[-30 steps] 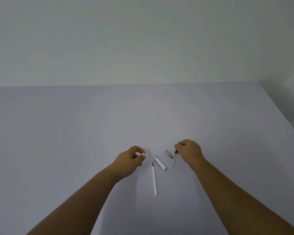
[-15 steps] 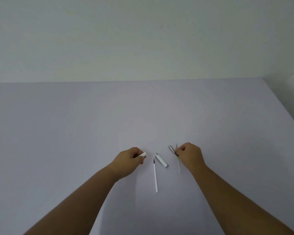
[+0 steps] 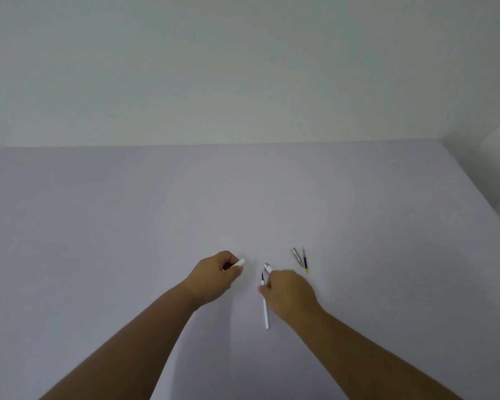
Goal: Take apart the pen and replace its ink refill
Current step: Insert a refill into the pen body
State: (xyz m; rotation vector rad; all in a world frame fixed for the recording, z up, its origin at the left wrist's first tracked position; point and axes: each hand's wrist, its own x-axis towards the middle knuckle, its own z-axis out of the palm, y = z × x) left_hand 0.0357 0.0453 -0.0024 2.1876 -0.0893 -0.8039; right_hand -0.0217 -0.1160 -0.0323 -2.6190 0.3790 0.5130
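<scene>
My left hand (image 3: 217, 280) is closed around a white pen barrel (image 3: 239, 263), whose end sticks out past the thumb. My right hand (image 3: 290, 294) rests over the long white refill (image 3: 265, 311) lying on the table, thumb and fingers pinched on its upper part below the dark tip. The silver-and-white cap (image 3: 267, 267) lies just beyond that hand, partly hidden by it. Farther right lie a small silver tip piece (image 3: 297, 256) and a thin dark refill with a yellow end (image 3: 305, 261), side by side and free of both hands.
Everything sits on a plain lavender table (image 3: 156, 226) that ends at a pale wall behind. The table's right edge runs diagonally at the far right, well away from the parts.
My right hand let go of the dark yellow-ended refill next to the silver piece, then moved left and toward me onto the white refill. My left hand stayed put with the barrel.
</scene>
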